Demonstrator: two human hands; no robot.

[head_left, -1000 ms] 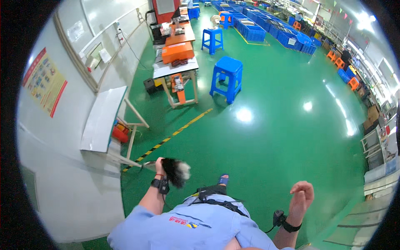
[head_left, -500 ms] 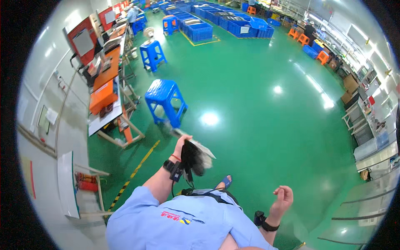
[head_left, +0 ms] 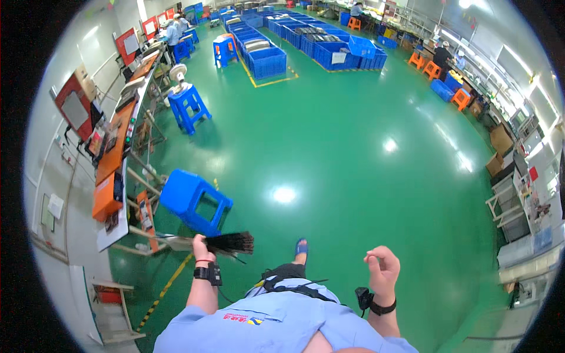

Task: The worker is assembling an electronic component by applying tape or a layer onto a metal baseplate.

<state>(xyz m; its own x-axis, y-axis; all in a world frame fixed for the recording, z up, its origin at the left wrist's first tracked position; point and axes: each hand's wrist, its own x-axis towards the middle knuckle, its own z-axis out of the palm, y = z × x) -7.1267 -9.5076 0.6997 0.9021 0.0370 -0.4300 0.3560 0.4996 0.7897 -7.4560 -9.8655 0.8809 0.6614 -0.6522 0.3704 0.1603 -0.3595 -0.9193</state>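
Left hand (head_left: pixel 201 245) grip: closed around dark bundle (head_left: pixel 234 242); likely light, flexible; hold mid-length. Right hand (head_left: pixel 384 270): empty, loosely curled.

The left hand (head_left: pixel 203 246) is gripping a bundle (head_left: pixel 234 242), whose dark strands are fanning out rightward while a pale end is poking out leftward. The right hand (head_left: pixel 384 269) is hovering well apart from it over the green floor (head_left: pixel 329 159), its fingers curling loosely. A blue stool (head_left: pixel 181 191) is standing just beyond the bundle, beside a bench (head_left: pixel 112 230) where an orange box (head_left: pixel 106 200) is resting. Farther off, a fan (head_left: pixel 178 72) is standing on another stool (head_left: pixel 187 105), and blue bins (head_left: pixel 268 65) are forming rows.
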